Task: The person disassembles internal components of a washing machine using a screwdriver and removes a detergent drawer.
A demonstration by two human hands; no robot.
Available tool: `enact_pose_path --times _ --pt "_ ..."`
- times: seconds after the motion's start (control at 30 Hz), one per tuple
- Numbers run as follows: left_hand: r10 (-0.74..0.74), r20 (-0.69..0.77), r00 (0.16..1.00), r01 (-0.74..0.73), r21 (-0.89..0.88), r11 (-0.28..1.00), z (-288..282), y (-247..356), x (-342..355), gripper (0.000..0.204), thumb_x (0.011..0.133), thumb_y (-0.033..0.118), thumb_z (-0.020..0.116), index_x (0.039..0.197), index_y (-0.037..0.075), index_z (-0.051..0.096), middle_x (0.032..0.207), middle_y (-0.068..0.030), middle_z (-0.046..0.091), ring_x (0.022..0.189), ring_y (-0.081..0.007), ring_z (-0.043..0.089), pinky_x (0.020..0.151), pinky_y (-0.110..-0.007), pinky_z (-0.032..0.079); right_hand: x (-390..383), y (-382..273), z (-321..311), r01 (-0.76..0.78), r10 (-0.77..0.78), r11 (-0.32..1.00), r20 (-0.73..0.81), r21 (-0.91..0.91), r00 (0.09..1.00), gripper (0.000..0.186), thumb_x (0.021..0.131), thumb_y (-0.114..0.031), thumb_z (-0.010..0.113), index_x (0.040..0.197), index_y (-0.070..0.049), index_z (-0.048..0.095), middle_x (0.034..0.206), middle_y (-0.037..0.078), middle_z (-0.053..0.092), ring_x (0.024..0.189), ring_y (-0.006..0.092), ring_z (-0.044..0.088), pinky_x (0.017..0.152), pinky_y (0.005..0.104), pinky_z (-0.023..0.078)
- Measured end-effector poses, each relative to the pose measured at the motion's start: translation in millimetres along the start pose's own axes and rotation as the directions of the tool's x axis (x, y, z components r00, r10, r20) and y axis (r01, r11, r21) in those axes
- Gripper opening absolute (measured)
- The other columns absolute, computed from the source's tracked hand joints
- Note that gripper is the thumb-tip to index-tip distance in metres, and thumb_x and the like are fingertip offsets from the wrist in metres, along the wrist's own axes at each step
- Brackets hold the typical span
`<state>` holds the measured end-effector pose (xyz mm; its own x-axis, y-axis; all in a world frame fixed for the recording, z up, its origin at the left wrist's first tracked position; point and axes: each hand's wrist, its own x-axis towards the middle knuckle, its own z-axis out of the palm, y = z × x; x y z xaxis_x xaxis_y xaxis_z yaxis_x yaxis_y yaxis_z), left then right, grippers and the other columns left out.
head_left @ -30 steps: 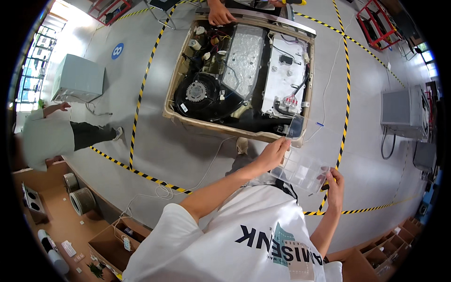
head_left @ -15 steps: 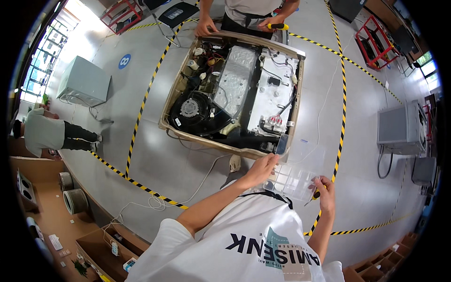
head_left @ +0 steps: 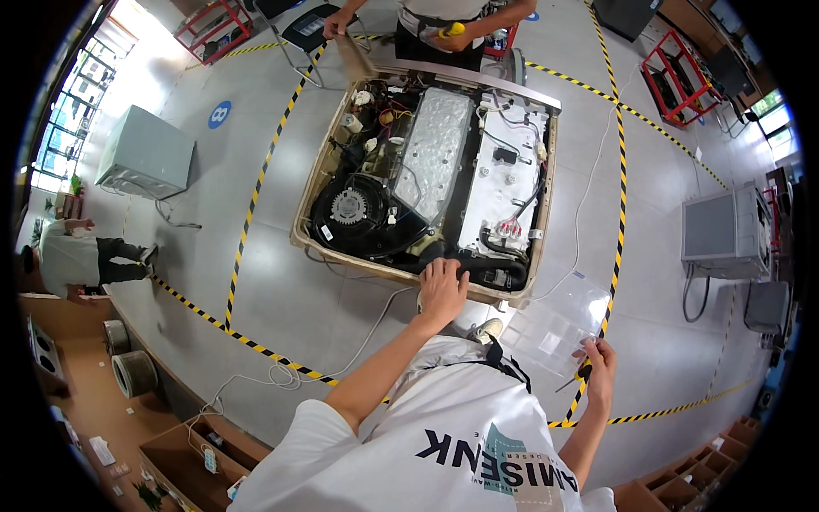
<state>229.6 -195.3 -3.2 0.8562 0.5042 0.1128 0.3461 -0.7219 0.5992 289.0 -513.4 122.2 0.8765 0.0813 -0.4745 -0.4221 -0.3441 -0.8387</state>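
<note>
Head view shows the left hand [head_left: 443, 294] now off the clear compartment box [head_left: 556, 328] and loosely spread at the opened appliance [head_left: 358, 263], leaving the right hand [head_left: 600, 363] alone to pinch the box's edge, just beside that appliance, together with a screwdriver [head_left: 583, 373].

Floor [head_left: 657, 213]: smooth grey, reflecting daylight, divided by black-and-yellow tape [head_left: 623, 162]. A round blue marker [head_left: 219, 115] lies left of centre. Upper left: bright barred window [head_left: 72, 119]. Far side: black chair [head_left: 309, 32] with metal legs. Upper right: red-framed cart [head_left: 680, 78]. Lower left: brown worktop [head_left: 90, 371]. Lower right: apparently wooden compartments [head_left: 682, 488], partly lost at the dark rim.
</note>
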Motion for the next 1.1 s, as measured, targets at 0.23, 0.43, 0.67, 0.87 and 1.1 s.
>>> enact_pose_path --times 0.23,0.43,0.67,0.87,1.1 --pt "0.076 -0.020 0.997 -0.075 0.054 0.996 9 -15 10 0.028 0.087 0.026 0.059 0.104 0.004 0.054 0.100 -0.0128 0.052 0.097 -0.0318 0.049 0.089 -0.044 0.035 -16 7 0 -0.025 0.028 0.999 -0.076 0.034 0.997 0.023 0.088 -0.024 0.061 0.088 -0.001 0.062 0.069 0.006 0.062 0.058 0.0088 0.049 0.054 0.0232 0.036" --pt "0.104 0.027 0.994 -0.106 0.085 0.991 12 -25 33 0.025 0.091 0.027 0.054 0.077 0.006 0.055 0.084 -0.0117 0.055 0.083 -0.0302 0.052 0.075 -0.042 0.040 -28 6 6 -0.040 0.041 0.999 -0.127 0.009 0.991 0.023 0.087 -0.023 0.061 0.087 -0.001 0.063 0.068 0.005 0.061 0.060 0.0083 0.050 0.056 0.0234 0.036" --pt "0.032 0.067 0.997 -0.038 0.082 0.996 26 -31 36 0.032 0.094 0.032 0.048 0.078 0.006 0.059 0.082 -0.0091 0.058 0.085 -0.0273 0.055 0.075 -0.042 0.042 -36 -5 23 -0.048 0.046 0.999 -0.187 -0.010 0.981 0.021 0.088 -0.021 0.060 0.088 0.000 0.063 0.070 0.004 0.062 0.063 0.0086 0.052 0.059 0.0226 0.037" --pt "0.039 0.100 0.994 -0.039 0.002 0.999 20 -32 38 0.031 0.094 0.029 0.049 0.076 0.005 0.058 0.080 -0.0099 0.057 0.082 -0.0296 0.055 0.073 -0.044 0.043 -34 0 25 -0.025 0.025 1.000 -0.130 -0.004 0.991 0.021 0.090 -0.019 0.058 0.090 0.001 0.062 0.072 0.006 0.061 0.063 0.0104 0.054 0.057 0.0225 0.039" --pt "0.066 -0.245 0.967 -0.137 -0.284 0.949 -24 -51 72 0.014 0.086 0.017 0.059 0.083 0.005 0.053 0.083 -0.0134 0.051 0.078 -0.0332 0.050 0.070 -0.043 0.040 -39 -5 33 0.000 0.002 1.000 -0.154 0.008 0.988 0.020 0.091 -0.019 0.058 0.091 0.001 0.061 0.071 0.007 0.061 0.062 0.0090 0.053 0.056 0.0218 0.039"
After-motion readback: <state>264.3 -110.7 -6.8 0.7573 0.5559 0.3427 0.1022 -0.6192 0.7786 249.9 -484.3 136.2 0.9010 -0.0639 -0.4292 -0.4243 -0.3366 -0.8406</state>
